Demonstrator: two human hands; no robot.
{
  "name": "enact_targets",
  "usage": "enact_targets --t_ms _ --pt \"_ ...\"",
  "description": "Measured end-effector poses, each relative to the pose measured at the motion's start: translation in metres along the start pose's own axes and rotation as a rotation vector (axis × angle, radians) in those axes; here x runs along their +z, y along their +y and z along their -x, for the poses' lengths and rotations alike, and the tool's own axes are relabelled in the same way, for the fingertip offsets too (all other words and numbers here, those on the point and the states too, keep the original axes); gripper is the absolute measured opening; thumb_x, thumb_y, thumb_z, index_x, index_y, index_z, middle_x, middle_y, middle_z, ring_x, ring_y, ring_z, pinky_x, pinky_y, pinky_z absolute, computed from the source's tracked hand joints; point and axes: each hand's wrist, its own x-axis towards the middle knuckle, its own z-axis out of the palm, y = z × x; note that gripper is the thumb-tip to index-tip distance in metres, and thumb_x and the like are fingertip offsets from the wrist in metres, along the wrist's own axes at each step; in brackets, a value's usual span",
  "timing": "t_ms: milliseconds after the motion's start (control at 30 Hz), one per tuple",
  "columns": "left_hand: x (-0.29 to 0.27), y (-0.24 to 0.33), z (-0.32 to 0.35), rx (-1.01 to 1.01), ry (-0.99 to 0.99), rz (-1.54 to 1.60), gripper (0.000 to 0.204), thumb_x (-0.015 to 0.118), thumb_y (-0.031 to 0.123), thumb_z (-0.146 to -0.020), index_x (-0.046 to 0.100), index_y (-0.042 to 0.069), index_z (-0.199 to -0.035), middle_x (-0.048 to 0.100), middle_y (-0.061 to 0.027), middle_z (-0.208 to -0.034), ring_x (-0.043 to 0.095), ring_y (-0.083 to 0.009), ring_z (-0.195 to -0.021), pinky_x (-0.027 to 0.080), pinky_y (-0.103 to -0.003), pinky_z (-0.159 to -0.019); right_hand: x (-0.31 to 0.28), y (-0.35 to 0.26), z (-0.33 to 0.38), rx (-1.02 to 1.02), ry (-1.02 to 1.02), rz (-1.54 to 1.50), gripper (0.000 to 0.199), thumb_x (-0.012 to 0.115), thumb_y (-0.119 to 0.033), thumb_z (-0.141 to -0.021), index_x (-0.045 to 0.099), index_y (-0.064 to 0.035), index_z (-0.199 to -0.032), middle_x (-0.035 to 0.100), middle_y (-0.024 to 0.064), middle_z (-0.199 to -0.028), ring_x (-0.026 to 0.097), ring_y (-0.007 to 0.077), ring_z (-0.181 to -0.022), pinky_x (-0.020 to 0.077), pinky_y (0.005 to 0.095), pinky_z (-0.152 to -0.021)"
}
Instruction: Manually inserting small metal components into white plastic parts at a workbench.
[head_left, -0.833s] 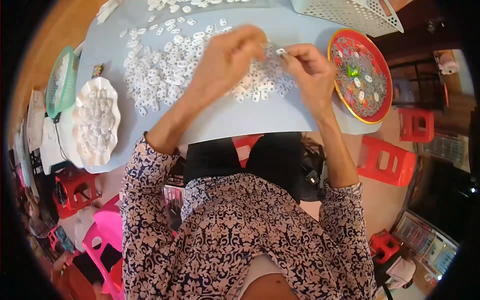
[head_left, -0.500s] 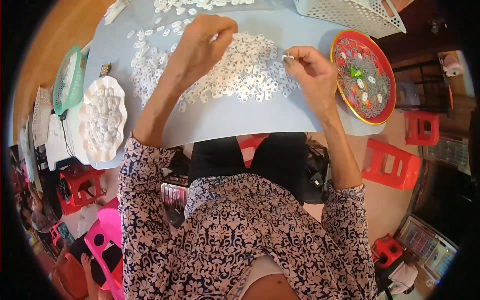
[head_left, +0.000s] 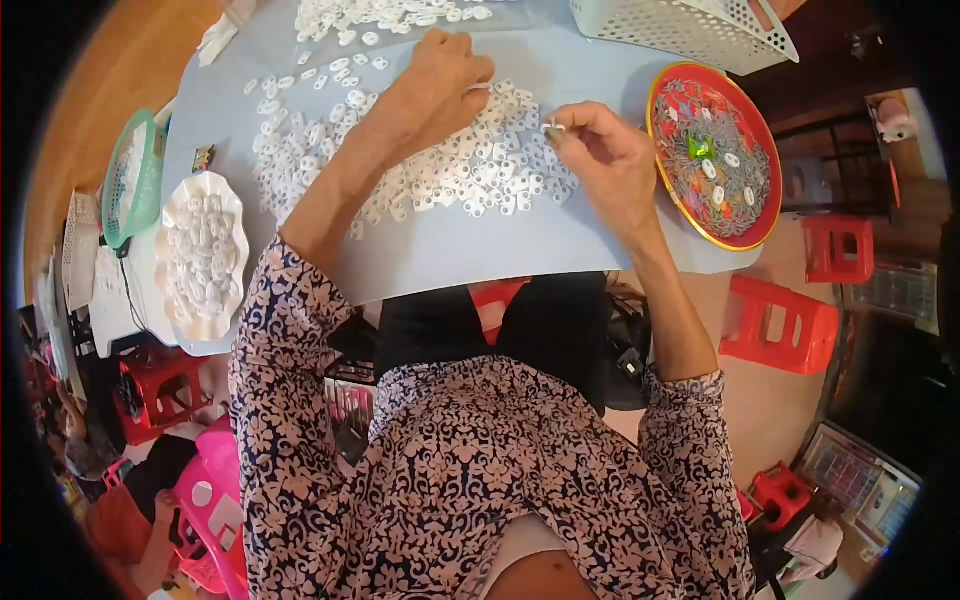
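Your right hand [head_left: 612,155] pinches white piece [head_left: 552,126]: hold steady, by edge. Your left hand [head_left: 438,92] curls over pile [head_left: 455,180], grip hidden, can't tell if pinching.

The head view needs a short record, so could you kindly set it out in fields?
right hand: pinches a small white piece
left hand: at the loose white pile, contact and grip unclear
left side: scalloped white dish of white pieces, green basket
right side: red gold-rimmed tray with grey pieces
far side: pale perforated basket
surface: blue-grey table
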Motion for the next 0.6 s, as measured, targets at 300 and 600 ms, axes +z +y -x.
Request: enact_targets --t_ms 300,600 --pt "0.004 0.012 0.009 0.164 0.23 0.01 0.009 0.06 0.005 -0.079 0.055 -0.001 -0.084 0.054 -0.0149 -0.088 0.052 -0.031 -0.09 0.045 -0.037 -0.077 -0.002 -0.004 0.001 0.018 -0.011 -0.041 0.013 0.063 0.001 -0.083 0.064 0.0033 -0.095 0.062 -0.0002 -0.08 0.054 0.0038 -0.072 0.046 0.0184 -0.066" --pt "0.012 0.05 0.021 -0.252 0.043 0.881 0.019 0.059 0.008 -0.086 0.055 0.003 -0.104 0.061 -0.0051 -0.074 0.053 -0.0094 -0.067 0.043 -0.027 -0.059 -0.004 -0.006 -0.002 0.021 0.01 -0.178 0.013 0.058 -0.003 -0.089 0.062 0.0026 -0.1 0.064 0.0068 -0.095 0.06 0.0079 -0.076 0.05 0.0217 -0.071"
